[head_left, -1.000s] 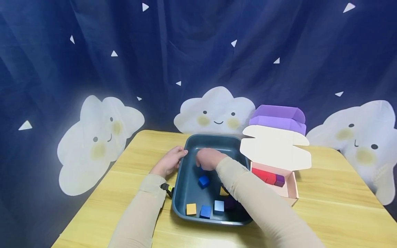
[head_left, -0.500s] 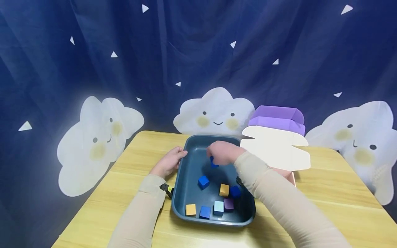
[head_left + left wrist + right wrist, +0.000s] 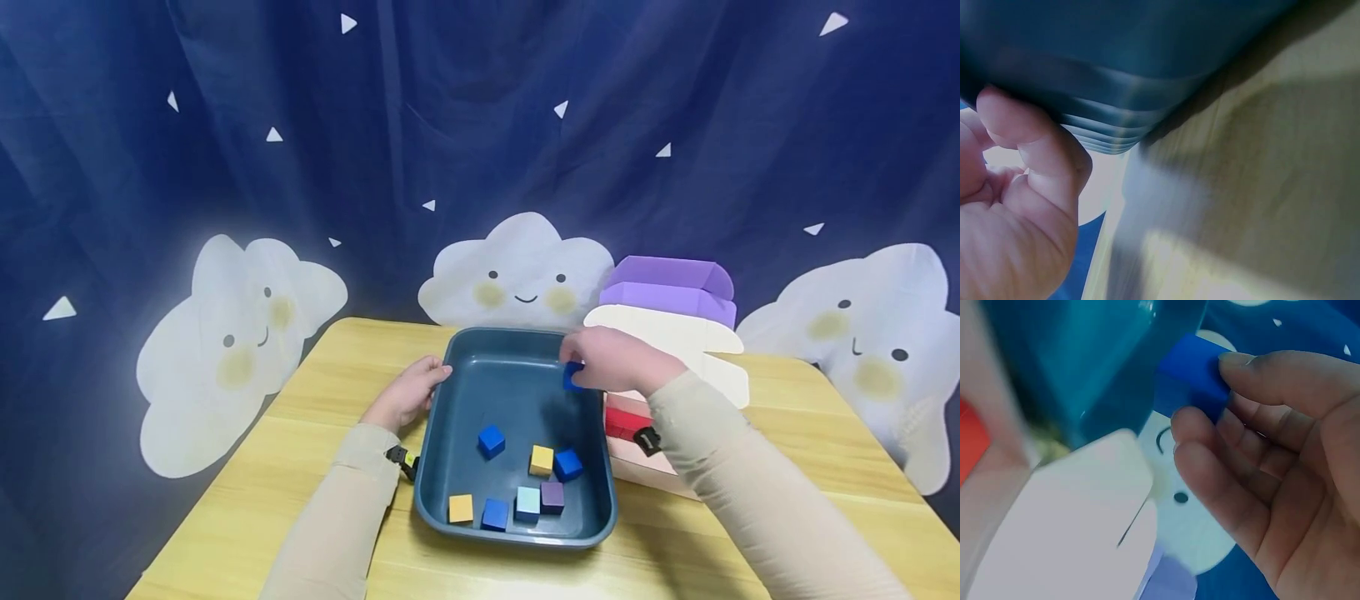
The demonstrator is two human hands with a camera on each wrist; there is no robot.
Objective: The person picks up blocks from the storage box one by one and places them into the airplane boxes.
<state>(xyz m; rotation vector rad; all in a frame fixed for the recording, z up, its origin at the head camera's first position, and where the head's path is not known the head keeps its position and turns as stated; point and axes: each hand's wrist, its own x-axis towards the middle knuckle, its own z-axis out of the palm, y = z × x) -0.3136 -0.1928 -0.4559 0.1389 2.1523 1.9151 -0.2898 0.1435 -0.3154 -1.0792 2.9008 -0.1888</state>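
Observation:
My right hand (image 3: 617,360) pinches a blue cube (image 3: 1191,372) between thumb and fingertips, above the back right rim of the dark teal tray (image 3: 517,379). My left hand (image 3: 408,392) grips the tray's left rim; in the left wrist view, its curled finger (image 3: 1035,140) lies against the tray's outer wall. Inside the tray are several loose cubes: blue ones such as this blue cube (image 3: 491,442), two yellow ones including a yellow cube (image 3: 541,460), a light blue cube (image 3: 527,504) and a purple cube (image 3: 552,497).
Right of the tray stands an open cardboard box (image 3: 647,472), pink inside, with red blocks (image 3: 626,422) in it. Its white lid (image 3: 723,375) with purple flaps (image 3: 667,292) leans back. A wooden table (image 3: 262,467) carries everything. Behind hangs a blue curtain (image 3: 480,108) with clouds.
The right hand has lifted the blue cube from the tray's back middle and carried it right, to the rim beside the box. The left hand stays on the tray's left rim.

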